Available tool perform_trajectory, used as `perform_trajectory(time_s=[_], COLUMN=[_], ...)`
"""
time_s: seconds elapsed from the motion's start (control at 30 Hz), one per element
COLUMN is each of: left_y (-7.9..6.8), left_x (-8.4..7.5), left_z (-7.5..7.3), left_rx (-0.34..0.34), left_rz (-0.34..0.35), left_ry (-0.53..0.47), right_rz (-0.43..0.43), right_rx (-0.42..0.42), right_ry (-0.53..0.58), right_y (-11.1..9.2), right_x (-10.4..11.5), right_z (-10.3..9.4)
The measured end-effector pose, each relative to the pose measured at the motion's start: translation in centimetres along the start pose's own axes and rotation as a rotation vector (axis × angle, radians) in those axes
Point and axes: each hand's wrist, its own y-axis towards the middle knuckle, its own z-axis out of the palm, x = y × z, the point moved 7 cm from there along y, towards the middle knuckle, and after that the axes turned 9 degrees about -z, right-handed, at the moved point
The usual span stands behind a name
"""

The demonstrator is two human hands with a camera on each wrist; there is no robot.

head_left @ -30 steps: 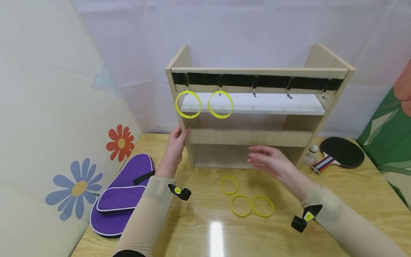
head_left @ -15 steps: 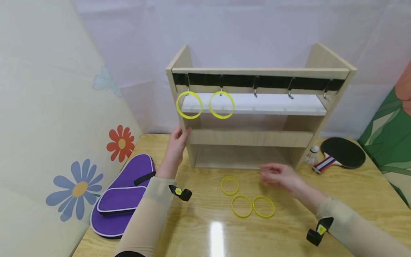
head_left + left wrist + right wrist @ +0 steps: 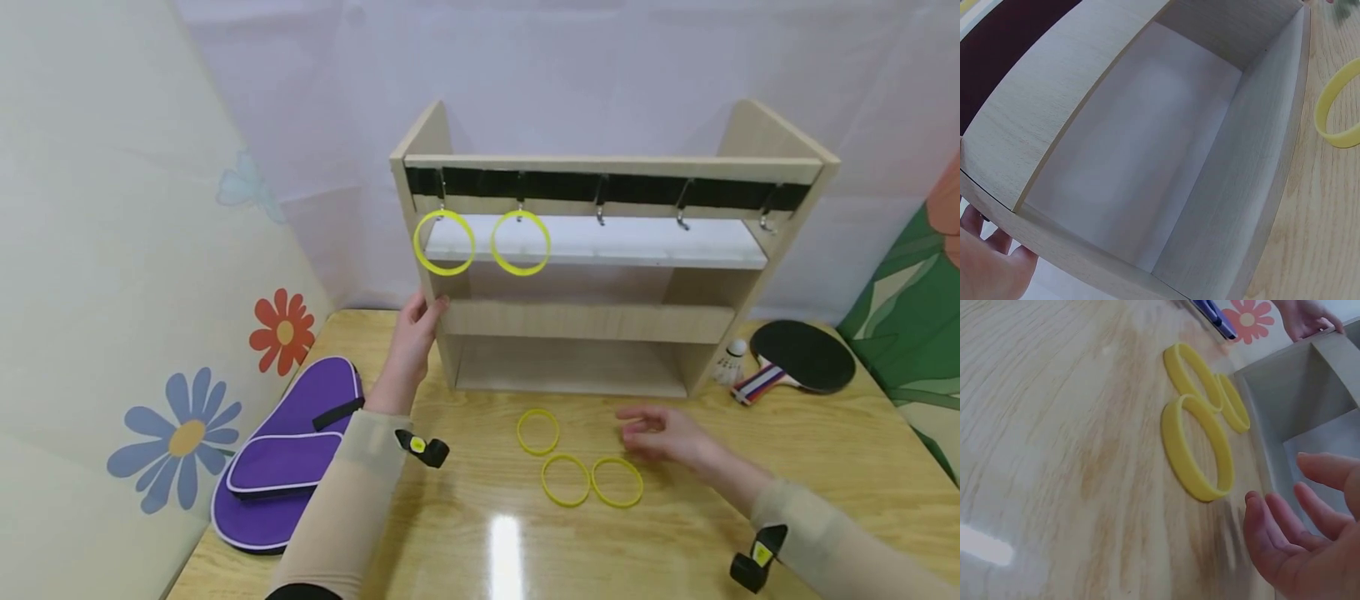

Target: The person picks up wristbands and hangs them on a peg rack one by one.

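Note:
My left hand (image 3: 414,335) grips the left side panel of a pale wooden shelf (image 3: 588,323), the thumb at its front edge. In the left wrist view, part of the left hand (image 3: 991,265) shows along that panel's outer side. Over the table, just right of the rings, my right hand (image 3: 667,435) holds nothing, its fingers loosely bent. Three yellow rings lie on the tabletop: a rear ring (image 3: 519,433), a front left ring (image 3: 544,490) and a front right ring (image 3: 641,487), closest to the right hand (image 3: 1310,537). Two more yellow rings hang from the shelf's two leftmost hooks.
Several metal hooks line the black strip (image 3: 645,188) across the shelf's top. A purple paddle case (image 3: 281,467) lies on the left. Right of the shelf are a shuttlecock (image 3: 730,365) and a black table tennis paddle (image 3: 802,357). Wooden tabletop (image 3: 420,533) extends in front.
My right hand has moved down and to the right, from in front of the shelf's lower compartment to beside the rings on the table. The left hand keeps its grip on the side panel.

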Motion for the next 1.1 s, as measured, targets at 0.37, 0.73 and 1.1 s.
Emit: perform_trajectory(time_s=[0.37,0.73,1.1], left_y=[-0.1,-0.1,0.0], left_x=[0.0,-0.1,0.2], left_z=[-0.2,0.0,-0.1], left_rx=[0.004,0.006,-0.001], left_rz=[0.006,0.009,-0.014], left_ry=[0.007,0.009,0.012], right_rz=[-0.002,-0.042,-0.092], right_rx=[0.053,0.118,0.076], right_ry=[-0.076,-0.134,-0.258], right_y=[-0.4,-0.5,-0.5], right_x=[-0.8,-1.3,-1.5], right_z=[0.2,0.6,1.0])
